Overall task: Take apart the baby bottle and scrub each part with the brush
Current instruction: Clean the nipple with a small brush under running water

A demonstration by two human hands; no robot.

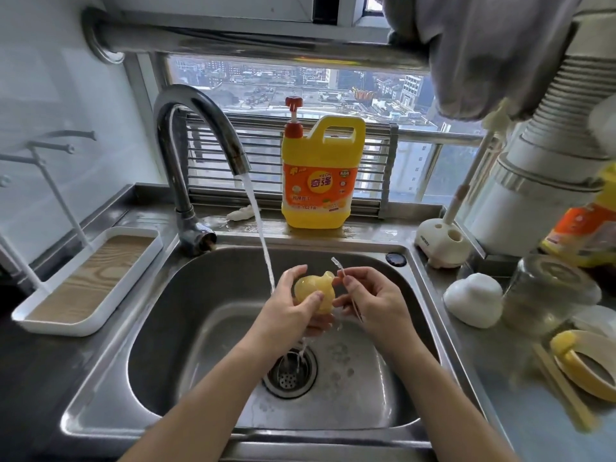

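Observation:
My left hand grips a soft yellow teat over the sink, under the running water from the tap. My right hand pinches a thin clear straw right beside the teat. On the counter to the right stand the upturned clear bottle, a white cap and a yellow screw ring. A long-handled brush stands in its cream holder.
A yellow detergent jug stands on the ledge behind the sink. A white tray with a wooden base lies at the left. Grey cloth hangs from a rail above. A ribbed white duct fills the right.

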